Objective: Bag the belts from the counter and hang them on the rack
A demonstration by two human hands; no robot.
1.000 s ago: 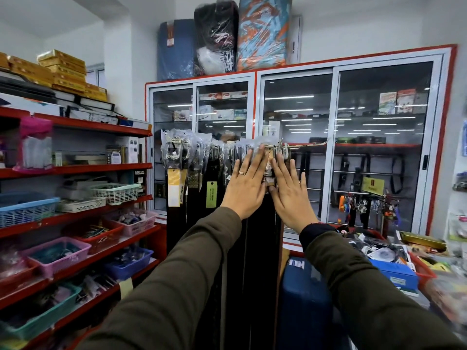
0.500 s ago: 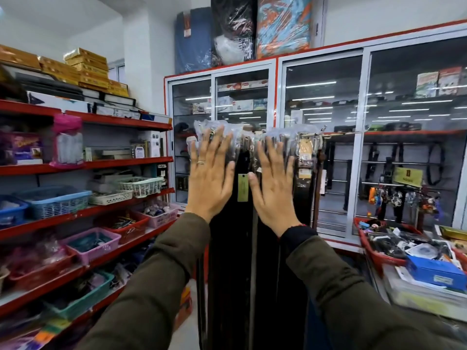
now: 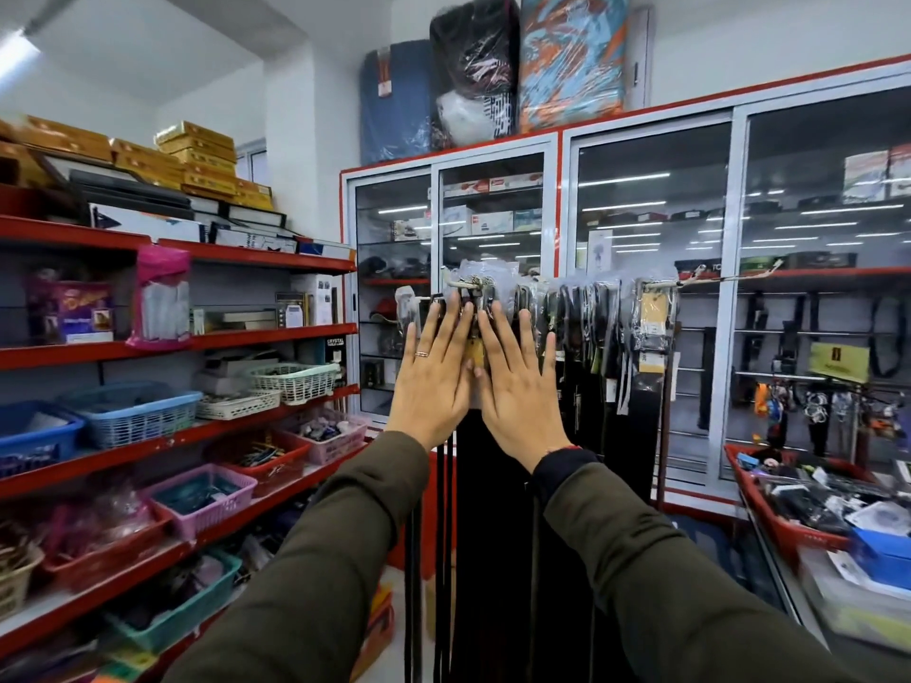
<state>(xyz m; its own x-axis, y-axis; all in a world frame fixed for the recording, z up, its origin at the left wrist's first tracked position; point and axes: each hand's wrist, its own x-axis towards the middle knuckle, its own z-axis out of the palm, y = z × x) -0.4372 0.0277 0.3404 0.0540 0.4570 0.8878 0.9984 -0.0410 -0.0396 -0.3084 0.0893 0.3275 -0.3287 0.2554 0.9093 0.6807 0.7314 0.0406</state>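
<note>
Many black belts (image 3: pixel 498 534) in clear plastic bags hang in a dense row from a rack (image 3: pixel 710 281) in front of me. My left hand (image 3: pixel 434 372), with a ring on it, lies flat against the bagged belts at the row's left end, fingers spread and pointing up. My right hand (image 3: pixel 517 382) lies flat beside it, touching the same bunch. A yellow tag (image 3: pixel 475 352) shows between the two hands. Neither hand holds anything. More bagged belts (image 3: pixel 591 327) hang to the right, one with a yellow card (image 3: pixel 653 313).
Red shelves (image 3: pixel 276 335) with baskets (image 3: pixel 130 411) of small goods run along the left. Glass-door cabinets (image 3: pixel 650 248) stand behind the rack. A counter at the right carries a red tray (image 3: pixel 759 505) of items and a blue box (image 3: pixel 882 549).
Both hands slid leftward along the hanging belts and came together at the row's left end; the camera view turned left with them.
</note>
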